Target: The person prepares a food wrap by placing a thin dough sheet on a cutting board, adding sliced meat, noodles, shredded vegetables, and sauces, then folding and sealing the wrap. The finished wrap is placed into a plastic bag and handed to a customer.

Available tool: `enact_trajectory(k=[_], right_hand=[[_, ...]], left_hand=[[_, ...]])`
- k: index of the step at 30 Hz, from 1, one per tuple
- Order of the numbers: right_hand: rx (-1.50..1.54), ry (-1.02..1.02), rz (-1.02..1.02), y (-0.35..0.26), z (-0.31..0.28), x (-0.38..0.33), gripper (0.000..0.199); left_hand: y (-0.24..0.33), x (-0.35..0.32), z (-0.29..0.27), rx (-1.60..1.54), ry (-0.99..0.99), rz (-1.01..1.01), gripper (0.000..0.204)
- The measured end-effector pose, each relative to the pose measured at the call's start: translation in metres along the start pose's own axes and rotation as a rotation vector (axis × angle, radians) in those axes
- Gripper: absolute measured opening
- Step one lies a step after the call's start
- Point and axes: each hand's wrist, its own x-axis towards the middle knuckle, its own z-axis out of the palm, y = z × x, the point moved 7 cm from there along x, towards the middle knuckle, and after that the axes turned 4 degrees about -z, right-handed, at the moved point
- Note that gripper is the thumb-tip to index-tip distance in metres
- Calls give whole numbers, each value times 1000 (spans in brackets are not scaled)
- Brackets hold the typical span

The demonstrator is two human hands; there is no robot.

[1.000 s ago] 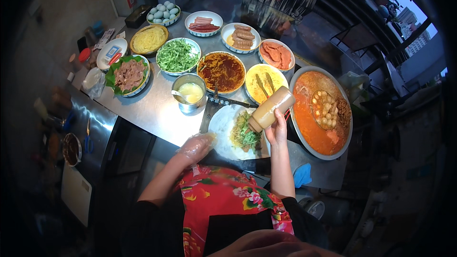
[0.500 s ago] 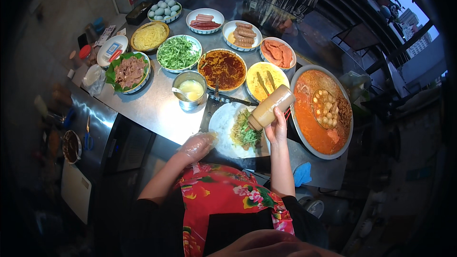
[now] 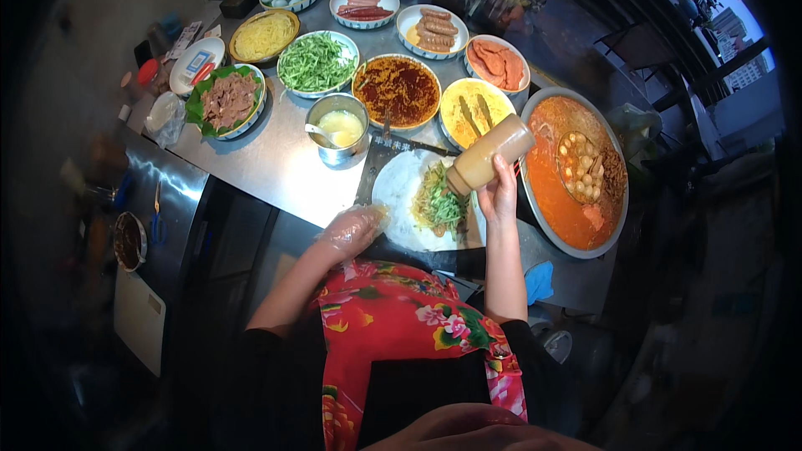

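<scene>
We close the right hand [image 3: 499, 193] around a tan squeeze bottle [image 3: 489, 155], tilted nozzle-down over the greens [image 3: 439, 203] on the flat wrap [image 3: 399, 192]. Our gloved left hand [image 3: 352, 229], fingers loosely curled and holding nothing, rests at the wrap's near edge on the worktop [image 3: 276, 163].

Right hand [image 3: 499, 194] raised, fingers curled in a grip; gloved left hand [image 3: 351, 230] low, loosely open.
</scene>
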Motion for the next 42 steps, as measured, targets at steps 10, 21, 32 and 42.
enact_trajectory(k=[10, 21, 32, 42], right_hand=[[-755, -19, -467, -46, 48, 21, 66], [-767, 13, -369, -49, 34, -11, 71], [25, 50, -157, -5, -9, 1, 55], [417, -13, 537, 108, 60, -32, 47]], left_hand=[[2, -11, 4, 72, -75, -51, 44], [5, -13, 1, 57, -96, -96, 41], [-5, -7, -6, -118, 59, -71, 35], [-79, -40, -45, -1072, 581, -309, 32]])
